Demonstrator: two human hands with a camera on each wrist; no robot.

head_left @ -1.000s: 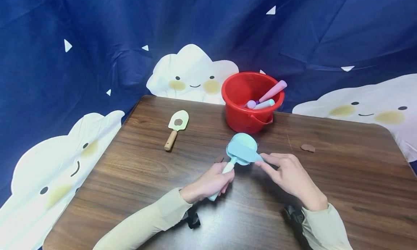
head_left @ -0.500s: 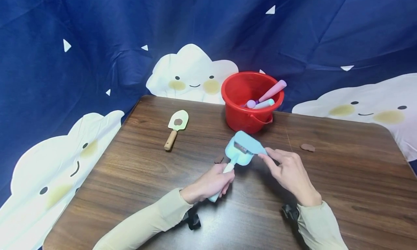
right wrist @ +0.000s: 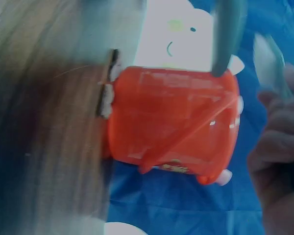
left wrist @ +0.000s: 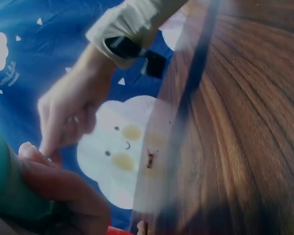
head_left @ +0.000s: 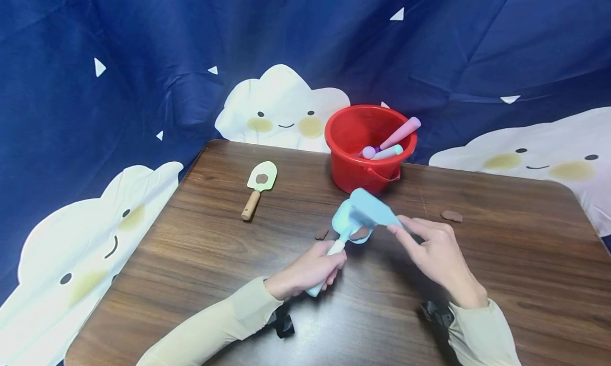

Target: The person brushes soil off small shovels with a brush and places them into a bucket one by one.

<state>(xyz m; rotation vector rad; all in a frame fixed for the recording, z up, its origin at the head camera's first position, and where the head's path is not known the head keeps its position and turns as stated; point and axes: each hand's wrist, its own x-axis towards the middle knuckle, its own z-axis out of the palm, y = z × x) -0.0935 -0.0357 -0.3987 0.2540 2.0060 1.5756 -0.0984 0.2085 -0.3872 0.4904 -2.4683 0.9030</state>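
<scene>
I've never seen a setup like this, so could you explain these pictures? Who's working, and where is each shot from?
There's no robot: a person works with two bare hands. The wide picture comes from a camera on the person's head, looking down; the two blurrier ones come from cameras on each wrist. On the brown table stands a red bucket, with a green trowel and flat brown pieces lying nearby. The left hand grips a light-blue scoop by its handle; the right hand pinches a flat light-blue tool near it.
</scene>
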